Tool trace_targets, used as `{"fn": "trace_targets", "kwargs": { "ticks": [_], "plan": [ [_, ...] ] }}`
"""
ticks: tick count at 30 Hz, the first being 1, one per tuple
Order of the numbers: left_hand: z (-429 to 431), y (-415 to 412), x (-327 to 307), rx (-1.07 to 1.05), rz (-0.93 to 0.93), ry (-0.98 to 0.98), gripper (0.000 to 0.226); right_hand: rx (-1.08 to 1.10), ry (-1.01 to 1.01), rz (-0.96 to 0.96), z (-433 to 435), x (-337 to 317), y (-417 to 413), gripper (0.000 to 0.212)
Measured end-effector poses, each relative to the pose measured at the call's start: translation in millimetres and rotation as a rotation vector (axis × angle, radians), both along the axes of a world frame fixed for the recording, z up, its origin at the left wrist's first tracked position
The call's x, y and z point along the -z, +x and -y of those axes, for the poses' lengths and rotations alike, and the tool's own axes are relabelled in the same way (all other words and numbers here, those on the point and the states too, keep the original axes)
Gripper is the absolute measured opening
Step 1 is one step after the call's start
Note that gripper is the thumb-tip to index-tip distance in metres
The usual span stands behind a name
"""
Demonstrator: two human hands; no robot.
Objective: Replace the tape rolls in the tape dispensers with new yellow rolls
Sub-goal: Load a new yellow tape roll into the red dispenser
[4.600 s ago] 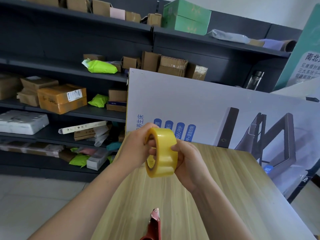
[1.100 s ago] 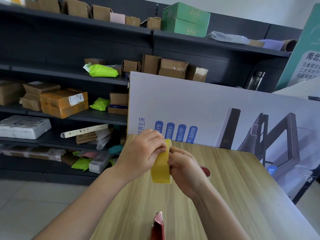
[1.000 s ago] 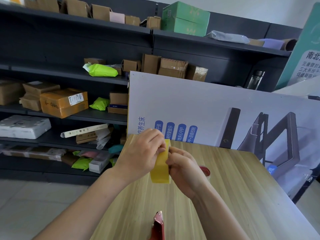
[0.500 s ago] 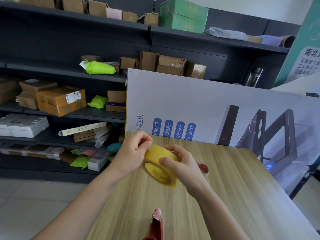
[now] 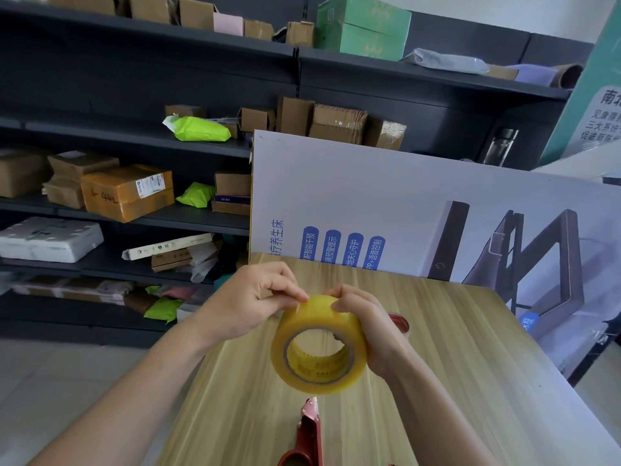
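Nearest, at bottom centre, a red metal dispenser lies on the wood-grain counter. Just above it, mid-frame, the glossy yellow roll is held with its hollow core facing the camera. The right hand curls round its right side, and the left hand pinches its top rim.

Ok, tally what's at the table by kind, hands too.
hands: 2, the left hand and the right hand
yellow tape roll, held in both: 1
red tape dispenser: 1
red object, half hidden behind the right hand: 1
total: 5
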State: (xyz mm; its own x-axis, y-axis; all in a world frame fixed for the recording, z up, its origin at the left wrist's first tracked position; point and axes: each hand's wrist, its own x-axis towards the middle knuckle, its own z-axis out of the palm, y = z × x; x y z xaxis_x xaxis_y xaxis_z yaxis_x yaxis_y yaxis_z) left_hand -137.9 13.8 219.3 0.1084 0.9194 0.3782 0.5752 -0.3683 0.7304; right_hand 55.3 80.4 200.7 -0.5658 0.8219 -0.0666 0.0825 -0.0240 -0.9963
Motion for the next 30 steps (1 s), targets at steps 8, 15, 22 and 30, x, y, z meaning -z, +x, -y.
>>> {"fn": "trace_targets", "kwargs": {
  "ticks": [8, 15, 22, 30],
  "plan": [
    [4, 11, 4, 0.036, 0.071, 0.063, 0.018, 0.081, -0.183, -0.137, 4, 15, -6, 0.023],
    [0, 17, 24, -0.338, 0.009, 0.167, 0.014, 0.460, 0.300, 0.018, 24, 34, -22, 0.050],
    [-1, 24, 39, -0.469, -0.001, 0.151, 0.015, 0.323, 0.330, 0.125, 33, 40, -19, 0.058],
    [-5, 23, 63, -0.467, 0.343, -0.107, 0.019, 0.152, 0.409, 0.320, 36, 46, -19, 0.030]
  ]
}}
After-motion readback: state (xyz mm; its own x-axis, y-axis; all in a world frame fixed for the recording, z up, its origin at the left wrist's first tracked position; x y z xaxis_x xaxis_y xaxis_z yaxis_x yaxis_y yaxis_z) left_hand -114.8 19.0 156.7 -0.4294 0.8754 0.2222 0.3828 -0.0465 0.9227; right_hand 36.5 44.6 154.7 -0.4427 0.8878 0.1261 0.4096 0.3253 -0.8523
